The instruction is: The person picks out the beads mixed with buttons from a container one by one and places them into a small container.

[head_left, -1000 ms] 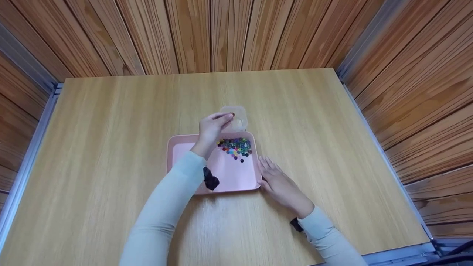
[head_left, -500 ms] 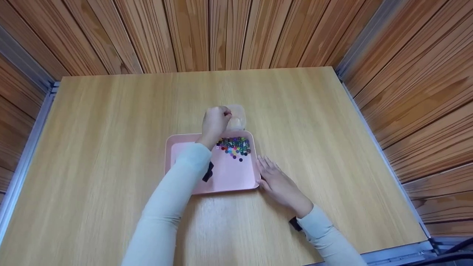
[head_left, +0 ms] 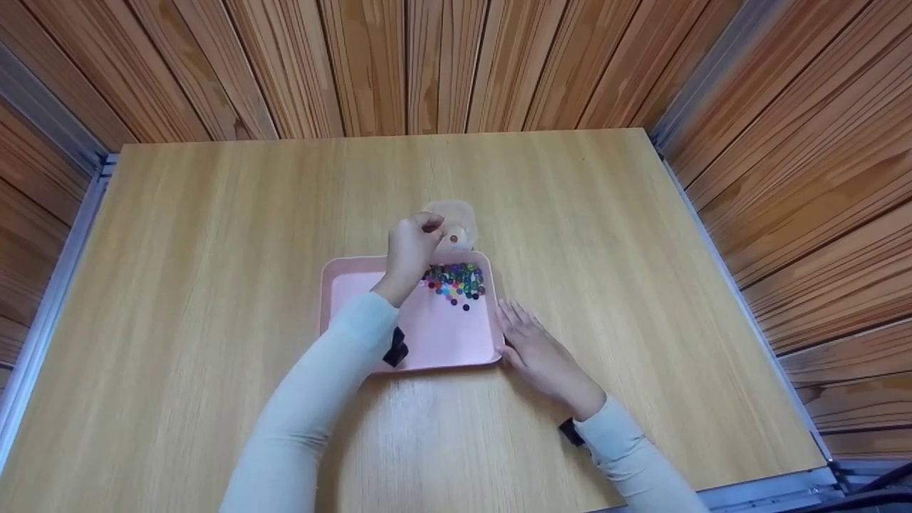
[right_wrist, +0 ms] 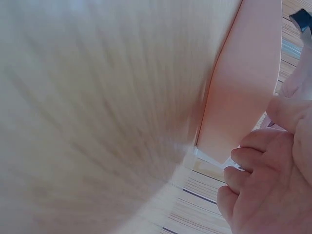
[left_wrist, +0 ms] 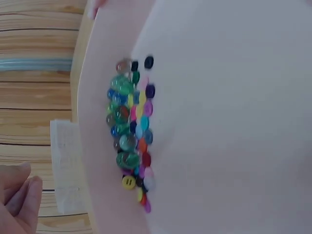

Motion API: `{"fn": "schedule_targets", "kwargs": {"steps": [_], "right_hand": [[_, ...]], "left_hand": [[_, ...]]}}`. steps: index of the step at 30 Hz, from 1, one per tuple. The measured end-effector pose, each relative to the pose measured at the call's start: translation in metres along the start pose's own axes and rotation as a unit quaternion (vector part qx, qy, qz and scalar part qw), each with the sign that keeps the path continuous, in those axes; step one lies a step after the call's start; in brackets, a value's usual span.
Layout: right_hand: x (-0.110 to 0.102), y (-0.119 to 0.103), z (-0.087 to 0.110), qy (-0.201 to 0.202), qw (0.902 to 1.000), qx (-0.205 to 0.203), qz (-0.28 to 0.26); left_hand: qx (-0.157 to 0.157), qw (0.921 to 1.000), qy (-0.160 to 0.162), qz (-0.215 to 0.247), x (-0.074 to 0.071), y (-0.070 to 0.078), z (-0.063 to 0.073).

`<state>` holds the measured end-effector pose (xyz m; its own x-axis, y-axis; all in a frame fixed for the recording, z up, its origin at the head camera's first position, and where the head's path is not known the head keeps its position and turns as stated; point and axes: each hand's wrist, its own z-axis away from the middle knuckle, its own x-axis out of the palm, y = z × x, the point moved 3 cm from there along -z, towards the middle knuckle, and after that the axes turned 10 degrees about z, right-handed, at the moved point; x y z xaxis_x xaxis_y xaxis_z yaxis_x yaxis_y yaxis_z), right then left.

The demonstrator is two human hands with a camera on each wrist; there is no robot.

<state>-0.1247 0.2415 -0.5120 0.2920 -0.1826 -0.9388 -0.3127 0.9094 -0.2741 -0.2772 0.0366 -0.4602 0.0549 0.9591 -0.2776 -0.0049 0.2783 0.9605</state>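
My left hand (head_left: 412, 248) is over the near-left part of a small clear plastic container (head_left: 459, 210). Its fingers are loosely bent, and the left wrist view shows nothing between the thumb and fingertip (left_wrist: 35, 187). A small reddish-brown round piece (head_left: 454, 239) lies in the container, just right of the fingertips. Below that wrist, a pink tray (head_left: 449, 345) holds a heap of glass marbles (left_wrist: 127, 160) and colourful buttons (left_wrist: 146, 158) by its far right corner. Flat and with fingers extended, my right hand (head_left: 545, 360) rests against the tray's right side (right_wrist: 239, 73).
The wooden table (head_left: 214, 285) carries the tray, with the container close behind its far rim. Wood-plank walls (head_left: 442, 71) rise behind and at both sides, with a metal frame rail (head_left: 748, 299) along the right edge.
The reddish piece that was pinched in my left fingers now lies in the container. The left hand turned over the container, then drew slightly back. The right hand has stayed put.
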Motion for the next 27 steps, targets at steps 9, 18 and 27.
{"fn": "schedule_targets", "kwargs": {"steps": [9, 18, 27], "right_hand": [[-0.001, 0.001, 0.000, 0.005, 1.0000, -0.001, -0.002], [0.000, -0.001, 0.000, 0.002, 1.0000, -0.002, -0.009], [-0.001, 0.000, 0.000, -0.007, 0.9999, 0.007, -0.011]], "left_hand": [[-0.056, 0.9945, 0.009, 0.088, 0.001, -0.022, 0.024], [-0.085, 0.9954, 0.009, 0.042, -0.004, -0.049, 0.031], [-0.109, 0.9939, -0.004, 0.014, 0.001, -0.065, 0.030]]}}
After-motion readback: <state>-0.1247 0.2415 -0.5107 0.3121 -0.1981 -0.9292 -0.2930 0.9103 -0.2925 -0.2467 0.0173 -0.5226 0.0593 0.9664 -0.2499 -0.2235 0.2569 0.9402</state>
